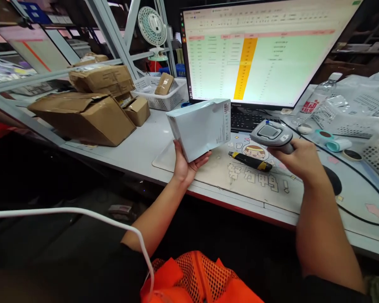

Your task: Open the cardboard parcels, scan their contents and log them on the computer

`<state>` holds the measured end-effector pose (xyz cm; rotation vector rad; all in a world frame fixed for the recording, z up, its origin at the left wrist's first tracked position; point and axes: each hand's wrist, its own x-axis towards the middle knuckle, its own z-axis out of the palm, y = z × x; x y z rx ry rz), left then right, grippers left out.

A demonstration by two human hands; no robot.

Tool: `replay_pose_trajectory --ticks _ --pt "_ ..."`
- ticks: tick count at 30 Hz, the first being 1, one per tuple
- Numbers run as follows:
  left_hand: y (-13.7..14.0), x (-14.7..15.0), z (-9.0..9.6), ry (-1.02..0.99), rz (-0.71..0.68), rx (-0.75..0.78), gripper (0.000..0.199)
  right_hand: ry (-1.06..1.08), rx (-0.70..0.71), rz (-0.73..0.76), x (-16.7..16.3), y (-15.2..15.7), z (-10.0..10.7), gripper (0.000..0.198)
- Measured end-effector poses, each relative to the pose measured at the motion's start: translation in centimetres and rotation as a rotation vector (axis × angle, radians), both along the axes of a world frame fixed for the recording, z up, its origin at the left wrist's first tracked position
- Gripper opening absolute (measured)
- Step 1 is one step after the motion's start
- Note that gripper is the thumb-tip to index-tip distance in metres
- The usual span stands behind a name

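My left hand [188, 166] grips the lower edge of a flat white box [202, 128] and holds it tilted above the desk mat. A barcode label shows near the box's upper right corner. In my right hand [303, 158] is a grey barcode scanner [271, 135], its head turned toward the box; my fingers wrap its handle, which is mostly hidden. Between the two hands, a black and yellow utility knife [250, 161] lies on the printed desk mat [208, 176].
Behind the box stand a monitor [214, 80] and a keyboard [244, 120]. Cardboard boxes [91, 118] and a white basket [169, 100] are to the left. A bottle [317, 99], tape rolls [337, 145] and a black cable [369, 183] are to the right.
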<state>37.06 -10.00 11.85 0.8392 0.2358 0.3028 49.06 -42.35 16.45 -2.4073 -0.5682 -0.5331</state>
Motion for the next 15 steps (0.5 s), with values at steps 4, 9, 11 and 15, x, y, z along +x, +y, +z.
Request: replay_pose_trajectory --ticks 4,9,11,15 --pt "0.0 0.3 -0.4 0.029 0.018 0.101 0.097 -0.134 0.088 0.145 -1.5 1.4 0.1 0.027" --pt "0.2 0.4 -0.9 0.032 0.044 0.170 0.093 -0.141 0.100 0.203 -1.5 1.6 0.0 0.022" --pt "0.2 0.4 -0.9 0.034 0.050 0.185 0.091 -0.130 0.104 0.232 -1.5 1.6 0.1 0.021" --pt "0.5 0.1 -0.9 0.029 0.067 0.205 0.090 -0.103 0.072 0.242 -1.4 1.7 -0.1 0.028"
